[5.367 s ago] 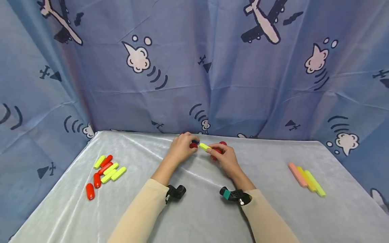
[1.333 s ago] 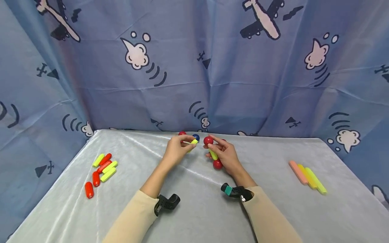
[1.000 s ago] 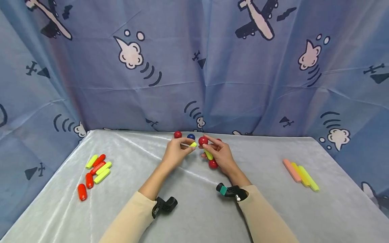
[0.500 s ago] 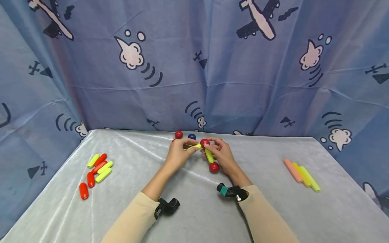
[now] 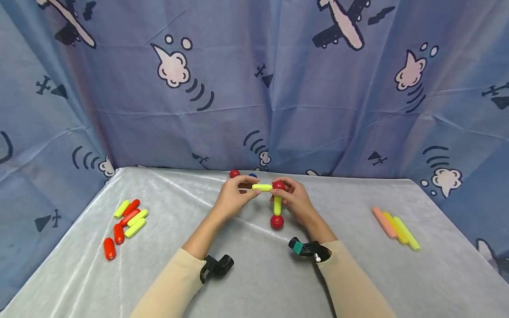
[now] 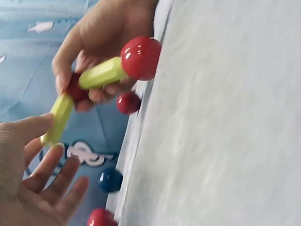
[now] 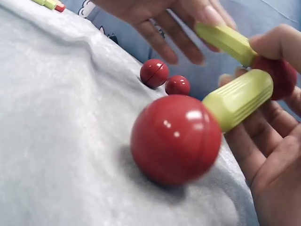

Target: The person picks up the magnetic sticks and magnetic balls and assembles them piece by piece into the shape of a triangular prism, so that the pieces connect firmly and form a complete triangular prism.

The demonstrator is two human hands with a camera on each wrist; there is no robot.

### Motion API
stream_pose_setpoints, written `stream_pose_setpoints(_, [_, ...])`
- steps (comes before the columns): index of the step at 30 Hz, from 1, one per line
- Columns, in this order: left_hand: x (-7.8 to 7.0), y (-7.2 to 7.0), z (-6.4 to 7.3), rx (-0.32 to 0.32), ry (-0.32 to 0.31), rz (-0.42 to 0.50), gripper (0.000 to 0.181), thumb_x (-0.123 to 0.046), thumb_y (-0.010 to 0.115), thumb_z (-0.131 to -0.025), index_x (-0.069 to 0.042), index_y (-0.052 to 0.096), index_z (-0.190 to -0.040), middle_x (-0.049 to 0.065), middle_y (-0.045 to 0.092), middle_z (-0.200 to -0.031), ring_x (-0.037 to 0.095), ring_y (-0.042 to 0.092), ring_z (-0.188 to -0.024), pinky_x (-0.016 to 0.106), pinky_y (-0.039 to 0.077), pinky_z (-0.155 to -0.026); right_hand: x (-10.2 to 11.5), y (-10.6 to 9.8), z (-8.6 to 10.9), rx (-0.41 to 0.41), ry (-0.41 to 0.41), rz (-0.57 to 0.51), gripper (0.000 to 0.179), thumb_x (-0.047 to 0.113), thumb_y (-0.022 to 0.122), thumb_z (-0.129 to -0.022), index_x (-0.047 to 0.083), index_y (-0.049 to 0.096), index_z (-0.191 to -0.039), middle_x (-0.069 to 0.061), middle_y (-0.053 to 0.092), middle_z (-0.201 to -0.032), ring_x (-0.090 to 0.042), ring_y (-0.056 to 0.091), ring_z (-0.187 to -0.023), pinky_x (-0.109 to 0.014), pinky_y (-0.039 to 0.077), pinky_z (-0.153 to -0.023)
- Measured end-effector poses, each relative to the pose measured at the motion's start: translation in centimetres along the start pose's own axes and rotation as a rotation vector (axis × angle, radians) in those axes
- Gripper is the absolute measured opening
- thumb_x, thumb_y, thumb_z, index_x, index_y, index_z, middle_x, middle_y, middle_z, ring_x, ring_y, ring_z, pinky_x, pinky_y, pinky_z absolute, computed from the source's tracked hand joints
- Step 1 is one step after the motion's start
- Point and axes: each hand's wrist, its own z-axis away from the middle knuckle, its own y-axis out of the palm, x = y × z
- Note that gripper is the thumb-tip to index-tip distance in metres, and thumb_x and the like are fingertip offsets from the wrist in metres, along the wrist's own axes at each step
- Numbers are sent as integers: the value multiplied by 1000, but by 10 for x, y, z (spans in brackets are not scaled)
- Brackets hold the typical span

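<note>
In the head view my left hand (image 5: 232, 194) pinches a short yellow-green magnetic-toy-style rod (image 5: 261, 187) between thumb and fingers, held level. The rod's right end meets a red ball (image 5: 278, 185) that my right hand (image 5: 298, 201) grips with thumb and fingertips. From this ball a second yellow-green rod (image 5: 277, 206) runs toward me to a larger-looking red ball (image 5: 277, 222) at its other end. The right wrist view shows that end ball (image 7: 176, 140) close up, on or just above the cloth. The gripped ball (image 6: 76, 88) is partly hidden by fingers in the left wrist view.
Behind the hands lie a blue ball (image 6: 111, 180) and loose red balls (image 7: 154, 73). Several short red rods (image 5: 119, 233) and yellow-green rods (image 5: 135, 228) lie at left. Three longer rods, one of them orange (image 5: 384, 222), lie at right. A patterned blue curtain (image 5: 222, 88) hangs behind the table.
A yellow-green rod has left the left pile and is in my left hand. It has moved right until its end meets the red ball, while my right hand has turned the ball-and-rod piece straighter.
</note>
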Motion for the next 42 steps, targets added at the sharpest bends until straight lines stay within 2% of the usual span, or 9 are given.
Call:
stream_pose_setpoints(4, [9, -12, -2, -142, -53, -73, 22, -13, 72, -91, -5, 75, -111, 12, 73, -113, 27, 69, -105, 42, 56, -95, 1, 1, 0, -54, 42, -191, 34, 3, 63, -95, -4, 47, -125, -2, 64, -99, -12, 71, -76, -26, 62, -77])
stream_pose_setpoints(7, [20, -20, -1, -218, -102, -139, 24, -10, 72, -89, -4, 75, -112, 16, 71, -115, 33, 66, -107, 44, 53, -97, -1, 4, -1, -96, 42, -247, 35, 2, 61, -97, 1, 48, -129, -10, 68, -107, -11, 74, -80, -27, 62, -82])
stream_pose_setpoints(12, [36, -20, 0, -164, -162, -215, 33, -8, 75, -87, -4, 71, -120, 21, 66, -117, 33, 67, -102, 45, 53, -94, -8, 7, -1, -132, 37, -103, 43, 7, 64, -96, 3, 57, -138, -15, 64, -123, -8, 73, -85, -20, 59, -85])
stream_pose_setpoints(19, [45, -19, -2, -122, -196, -221, 36, -12, 76, -88, -7, 67, -122, 17, 69, -119, 31, 67, -103, 44, 53, -95, -13, 7, -2, -168, 18, -22, 35, 15, 74, -92, 0, 66, -123, -1, 64, -99, -9, 66, -78, -17, 54, -69])
stream_pose_setpoints(25, [49, -19, -3, -109, -173, -235, 31, -14, 76, -88, -6, 66, -117, 15, 72, -115, 30, 68, -103, 44, 52, -96, -17, 7, -2, -139, -38, 35, 31, 11, 77, -89, -3, 69, -115, 4, 64, -88, -8, 63, -74, -18, 51, -65])
stream_pose_setpoints(29, [49, -16, -3, -109, -138, -181, 31, -13, 77, -88, -5, 69, -116, 16, 73, -113, 29, 71, -99, 43, 55, -93, -18, 8, -1, -132, -59, 123, 29, 11, 80, -85, -1, 72, -110, 2, 59, -88, -13, 54, -79, -18, 45, -63])
stream_pose_setpoints(33, [43, -12, -5, -86, -119, -54, 34, -15, 77, -89, -3, 69, -120, 17, 74, -114, 30, 72, -99, 39, 59, -88, -19, 8, 0, -127, -53, 180, 31, 15, 83, -84, 2, 73, -110, -1, 60, -92, -18, 51, -86, -19, 44, -66])
stream_pose_setpoints(39, [29, -5, -5, -44, -165, 157, 36, -17, 75, -92, -3, 68, -124, 16, 73, -118, 27, 73, -101, 33, 62, -82, -17, 9, 0, -122, -48, 213, 32, 19, 83, -84, 5, 74, -111, -6, 63, -103, -20, 54, -94, -19, 48, -74])
stream_pose_setpoints(42, [24, -3, -5, -29, -176, 202, 35, -18, 74, -93, -4, 68, -125, 16, 72, -118, 25, 72, -100, 31, 62, -81, -17, 9, -1, -123, -42, 221, 33, 20, 83, -84, 5, 74, -112, -9, 65, -107, -20, 55, -96, -20, 49, -77])
